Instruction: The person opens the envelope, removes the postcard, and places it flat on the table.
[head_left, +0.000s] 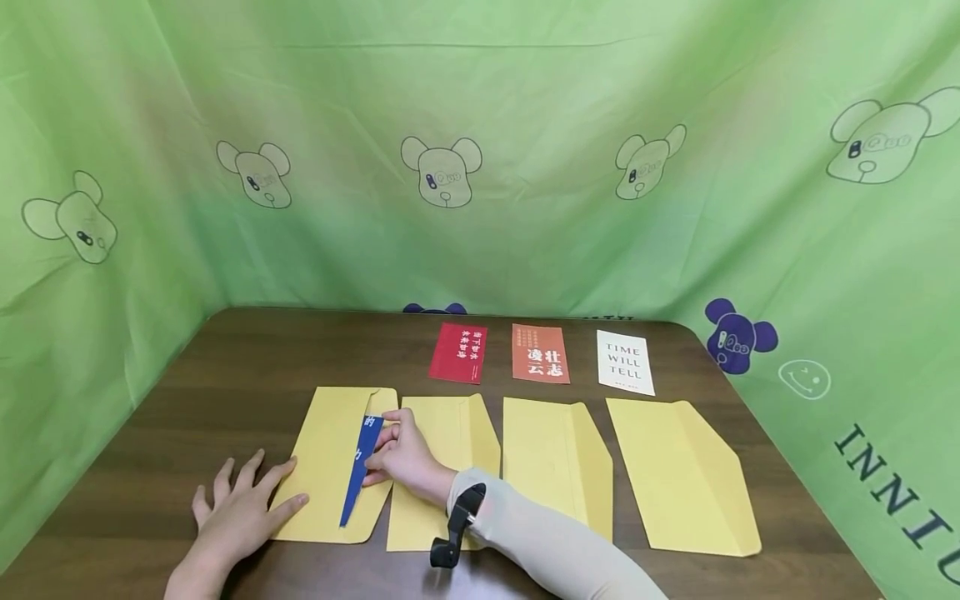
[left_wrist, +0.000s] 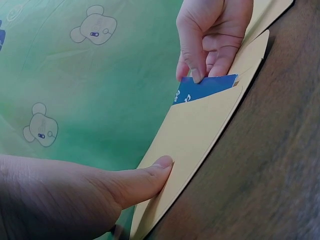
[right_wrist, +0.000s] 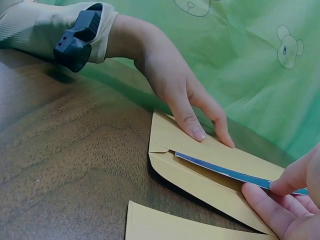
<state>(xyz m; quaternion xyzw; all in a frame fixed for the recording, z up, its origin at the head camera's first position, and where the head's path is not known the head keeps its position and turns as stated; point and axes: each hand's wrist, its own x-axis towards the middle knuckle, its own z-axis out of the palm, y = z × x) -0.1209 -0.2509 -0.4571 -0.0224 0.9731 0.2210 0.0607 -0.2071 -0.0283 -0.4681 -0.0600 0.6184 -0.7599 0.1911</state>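
Blue card (head_left: pixel 362 467) half inside leftmost yellow envelope (head_left: pixel 324 467), right hand (head_left: pixel 405 457) pinching it.

Our two bare hands, our right forearm in a snug ribbed beige sleeve (head_left: pixel 540 533) ending at the wrist, a black plastic clip-like mount (head_left: pixel 453 529) strapped over its cuff, our left hand (head_left: pixel 240 508) and wrist unsleeved, no rings or watch

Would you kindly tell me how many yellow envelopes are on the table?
4, in one row: leftmost envelope under both hands, second envelope, third envelope, rightmost envelope.
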